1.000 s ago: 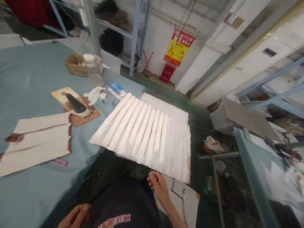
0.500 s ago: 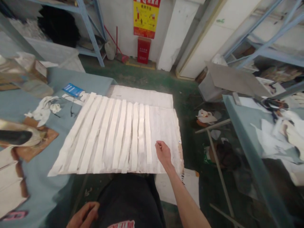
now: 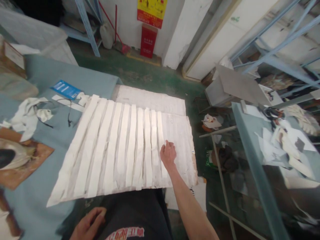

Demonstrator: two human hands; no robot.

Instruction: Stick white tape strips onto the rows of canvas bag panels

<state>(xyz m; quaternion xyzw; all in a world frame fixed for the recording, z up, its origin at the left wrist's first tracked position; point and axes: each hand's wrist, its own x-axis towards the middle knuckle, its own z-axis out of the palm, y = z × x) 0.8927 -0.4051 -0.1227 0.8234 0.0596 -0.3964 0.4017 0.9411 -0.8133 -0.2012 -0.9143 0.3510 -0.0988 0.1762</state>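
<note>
White strips (image 3: 112, 133) lie side by side on a pale board (image 3: 178, 133) in front of me. My right hand (image 3: 168, 154) rests on the rightmost strip with its fingers curled in; whether it pinches anything is hidden. Low at the left, my left hand (image 3: 91, 221) hangs beside my dark clothing, below the board's near edge. Its fingers are bent, thumb near the forefinger, and what lies between them cannot be made out.
A blue-green table (image 3: 92, 75) on the left bears a blue packet (image 3: 66, 89), white scraps (image 3: 27, 115) and a brown sheet (image 3: 37, 160). Another table (image 3: 252, 153) stands at the right, with a metal frame (image 3: 222, 176) beside it. A red box (image 3: 148, 41) is by the wall.
My right hand has shifted slightly left and up, from the bare board onto the rightmost strip. My left hand stays low beside my clothing. The camera view has tilted down.
</note>
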